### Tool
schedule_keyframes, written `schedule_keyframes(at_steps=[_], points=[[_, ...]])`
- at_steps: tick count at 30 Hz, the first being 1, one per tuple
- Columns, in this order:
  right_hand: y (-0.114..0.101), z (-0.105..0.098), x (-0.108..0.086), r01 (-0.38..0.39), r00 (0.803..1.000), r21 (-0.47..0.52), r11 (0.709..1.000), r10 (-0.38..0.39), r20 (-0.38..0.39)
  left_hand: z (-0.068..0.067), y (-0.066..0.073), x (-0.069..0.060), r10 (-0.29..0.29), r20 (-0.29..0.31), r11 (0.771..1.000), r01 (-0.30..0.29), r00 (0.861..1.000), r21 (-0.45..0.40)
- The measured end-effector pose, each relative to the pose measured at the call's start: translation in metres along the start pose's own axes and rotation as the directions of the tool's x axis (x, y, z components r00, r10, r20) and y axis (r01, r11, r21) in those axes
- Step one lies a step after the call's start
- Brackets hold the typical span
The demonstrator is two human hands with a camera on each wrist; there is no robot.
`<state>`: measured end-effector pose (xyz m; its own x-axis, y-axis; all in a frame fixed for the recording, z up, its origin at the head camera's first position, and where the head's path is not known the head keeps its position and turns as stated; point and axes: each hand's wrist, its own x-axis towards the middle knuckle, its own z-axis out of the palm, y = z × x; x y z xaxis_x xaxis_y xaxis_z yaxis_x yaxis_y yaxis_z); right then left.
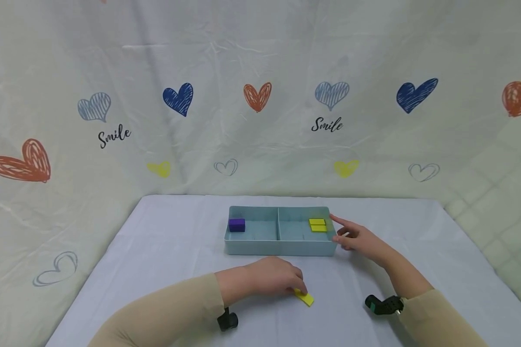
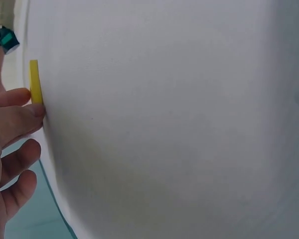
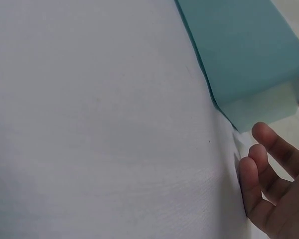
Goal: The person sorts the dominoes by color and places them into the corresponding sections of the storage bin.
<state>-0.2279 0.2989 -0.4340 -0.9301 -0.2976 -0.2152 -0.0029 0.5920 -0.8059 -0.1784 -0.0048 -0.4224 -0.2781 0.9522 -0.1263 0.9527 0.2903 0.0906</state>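
My left hand [image 1: 274,277] pinches a flat yellow block [image 1: 305,298] between thumb and fingertips, low over the white cloth in front of the box. In the left wrist view the yellow block [image 2: 35,82] points up from the pinch, its lower end hidden by the fingers. A pale blue-green two-compartment box [image 1: 260,248] lies beyond that hand. Against its right end rests my right hand [image 1: 360,239], forefinger stretched towards the far corner and thumb at the near one. Two yellow blocks [image 1: 318,225] lie in the right compartment; a purple block [image 1: 237,225] lies in the left.
White cloth [image 1: 169,250] covers the table. Behind it hangs a pale curtain [image 1: 286,159] printed with hearts and "Smile". Each wrist carries a small dark camera, the left camera [image 1: 227,320] and right camera [image 1: 384,305] hanging below the sleeves.
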Motion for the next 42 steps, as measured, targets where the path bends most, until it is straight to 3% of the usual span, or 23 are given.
schedule_keyframes(at_steps=[7,14,22,28,35,39,42], points=[[0.001,0.001,0.001,-0.011,1.000,0.006,1.000,0.011,-0.001,0.003,0.000,-0.001,-0.008,-0.021,1.000,0.008,1.000,-0.015],[-0.001,0.001,0.002,-0.015,1.000,-0.001,1.000,0.015,0.004,0.004,-0.003,-0.003,-0.064,-0.054,0.996,0.060,0.997,-0.072],[-0.002,0.002,0.003,-0.027,1.000,-0.016,1.000,0.027,-0.006,-0.008,-0.006,-0.005,-0.135,-0.126,0.989,0.126,0.983,-0.079],[-0.002,0.001,0.002,-0.024,1.000,0.006,1.000,0.024,-0.002,-0.025,-0.009,-0.005,-0.195,-0.212,0.979,0.177,0.958,-0.101],[-0.002,0.001,0.001,-0.021,1.000,0.033,0.999,0.021,0.002,-0.045,-0.021,0.002,-0.272,-0.306,0.956,0.220,0.912,-0.193],[-0.002,0.000,0.000,-0.013,1.000,0.043,0.999,0.013,0.004,-0.052,-0.033,0.013,-0.340,-0.322,0.935,0.281,0.884,-0.216],[-0.002,0.000,0.000,-0.009,1.000,0.050,0.999,0.009,0.005,-0.055,-0.040,0.023,-0.384,-0.299,0.919,0.331,0.874,-0.215]])
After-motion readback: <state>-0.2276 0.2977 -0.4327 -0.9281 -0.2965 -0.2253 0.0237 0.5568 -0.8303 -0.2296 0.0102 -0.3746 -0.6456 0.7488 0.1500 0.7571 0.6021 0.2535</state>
